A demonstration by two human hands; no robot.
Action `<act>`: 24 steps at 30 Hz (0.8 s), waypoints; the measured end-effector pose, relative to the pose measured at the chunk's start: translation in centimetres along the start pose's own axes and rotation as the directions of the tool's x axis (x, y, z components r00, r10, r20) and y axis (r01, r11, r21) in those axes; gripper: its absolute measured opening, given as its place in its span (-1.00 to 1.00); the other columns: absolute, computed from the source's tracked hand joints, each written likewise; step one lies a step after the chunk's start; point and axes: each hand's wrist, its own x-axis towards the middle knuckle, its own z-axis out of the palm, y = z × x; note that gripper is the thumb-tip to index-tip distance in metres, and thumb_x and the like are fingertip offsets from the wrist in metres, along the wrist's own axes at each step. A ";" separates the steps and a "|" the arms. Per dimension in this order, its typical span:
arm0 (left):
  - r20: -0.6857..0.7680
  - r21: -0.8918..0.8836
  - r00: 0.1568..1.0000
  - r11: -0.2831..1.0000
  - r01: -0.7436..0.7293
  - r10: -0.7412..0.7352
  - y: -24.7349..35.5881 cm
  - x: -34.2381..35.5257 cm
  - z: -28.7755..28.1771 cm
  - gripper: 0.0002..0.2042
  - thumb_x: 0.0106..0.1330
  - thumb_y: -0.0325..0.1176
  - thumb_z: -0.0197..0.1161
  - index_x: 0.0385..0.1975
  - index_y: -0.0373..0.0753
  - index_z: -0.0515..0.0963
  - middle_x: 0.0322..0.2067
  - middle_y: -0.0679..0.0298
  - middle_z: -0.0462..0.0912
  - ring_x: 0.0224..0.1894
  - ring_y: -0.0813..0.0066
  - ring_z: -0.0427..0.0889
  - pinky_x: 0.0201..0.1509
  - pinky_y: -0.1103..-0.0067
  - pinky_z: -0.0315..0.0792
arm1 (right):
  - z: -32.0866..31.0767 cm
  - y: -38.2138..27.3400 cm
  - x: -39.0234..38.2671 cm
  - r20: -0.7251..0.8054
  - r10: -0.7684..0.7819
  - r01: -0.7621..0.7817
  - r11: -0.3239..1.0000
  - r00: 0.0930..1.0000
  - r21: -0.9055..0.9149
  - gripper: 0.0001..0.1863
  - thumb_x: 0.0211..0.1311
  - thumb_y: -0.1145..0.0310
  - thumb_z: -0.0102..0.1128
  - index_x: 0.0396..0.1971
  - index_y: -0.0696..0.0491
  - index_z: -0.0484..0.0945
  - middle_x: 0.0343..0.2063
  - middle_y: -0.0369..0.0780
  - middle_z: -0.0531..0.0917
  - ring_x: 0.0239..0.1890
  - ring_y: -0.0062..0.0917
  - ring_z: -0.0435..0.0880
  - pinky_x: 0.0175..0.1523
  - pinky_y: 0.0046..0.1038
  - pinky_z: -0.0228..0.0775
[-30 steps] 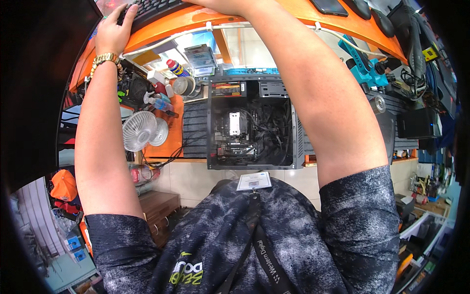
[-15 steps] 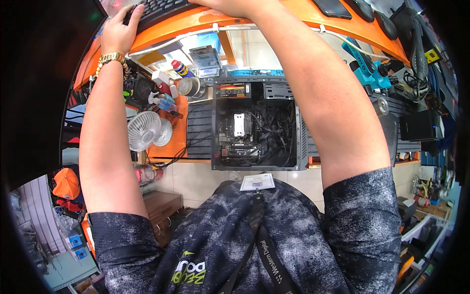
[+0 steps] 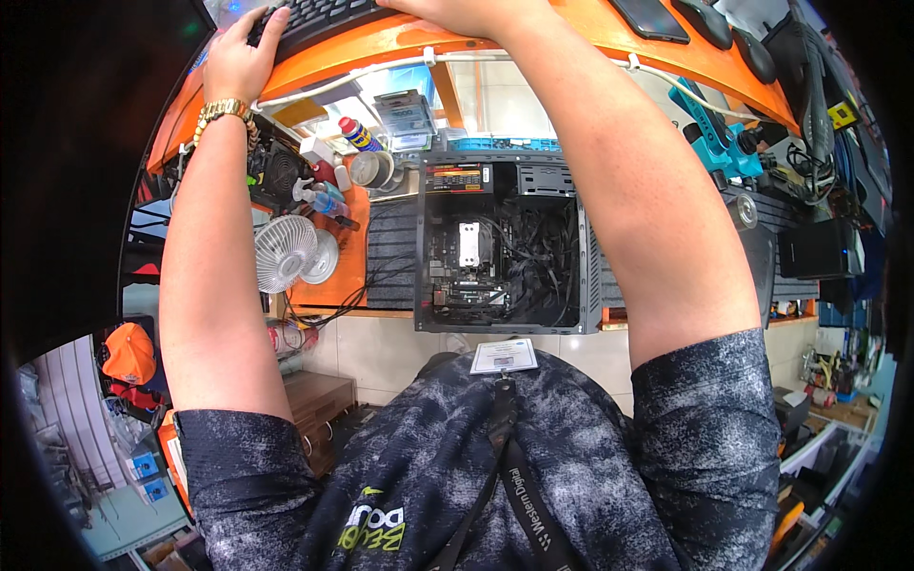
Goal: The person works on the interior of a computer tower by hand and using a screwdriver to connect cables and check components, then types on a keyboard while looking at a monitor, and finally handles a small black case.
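My left hand [image 3: 238, 62] rests at the left end of a black keyboard [image 3: 324, 21] on an orange shelf, its thumb and fingers apart and holding nothing. My right hand [image 3: 466, 13] lies at the keyboard's right end, its wrist near the shelf edge; the upper border of the view cuts off its fingers. Below and between my forearms sits an open black computer case [image 3: 590, 257]. Inside it show a power supply [image 3: 455, 178], a motherboard with a white-topped cooler [image 3: 468, 245] and a tangle of black cables [image 3: 538, 257].
Left of the case are a clear round fan [image 3: 286, 254], a spray bottle [image 3: 324, 200], a spray can [image 3: 358, 135] and loose cables. A phone [image 3: 649, 19] and two black mice [image 3: 705, 21] lie on the orange shelf [image 3: 590, 38]. A turquoise microscope-like device [image 3: 724, 147] stands at right.
The whole view has shifted very slightly, with the case and shelf a little to the right. Both hands stay at the keyboard.
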 end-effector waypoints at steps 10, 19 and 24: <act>0.001 -0.023 1.000 1.000 0.002 -0.002 0.3 0.0 -0.1 -0.31 0.61 0.36 0.22 0.32 -0.18 0.76 0.18 -0.04 0.85 0.28 -0.02 0.80 0.39 0.27 0.59 | -0.3 0.0 -0.2 0.027 0.011 -0.011 1.000 1.000 0.006 -0.30 0.43 -0.07 0.50 0.39 0.06 0.67 0.33 0.05 0.71 0.46 -0.05 0.61 0.59 -0.09 0.41; -0.016 -0.048 1.000 0.999 -0.016 0.015 0.3 0.1 0.0 -0.31 0.60 0.35 0.23 0.31 -0.18 0.76 0.17 -0.07 0.85 0.28 -0.05 0.79 0.39 0.27 0.59 | -0.3 -0.3 -0.3 0.030 0.037 -0.036 0.999 0.999 -0.037 -0.29 0.47 -0.10 0.45 0.45 0.04 0.65 0.39 0.05 0.67 0.51 -0.06 0.57 0.63 -0.10 0.37; 0.001 -0.047 1.000 0.999 -0.018 0.018 0.1 0.1 0.0 -0.31 0.60 0.36 0.23 0.30 -0.17 0.76 0.19 -0.11 0.83 0.27 -0.07 0.79 0.38 0.25 0.58 | -0.4 -0.1 0.0 0.063 0.038 -0.036 0.999 0.997 -0.031 -0.29 0.47 -0.10 0.45 0.44 0.03 0.66 0.39 0.05 0.68 0.51 -0.06 0.56 0.64 -0.10 0.35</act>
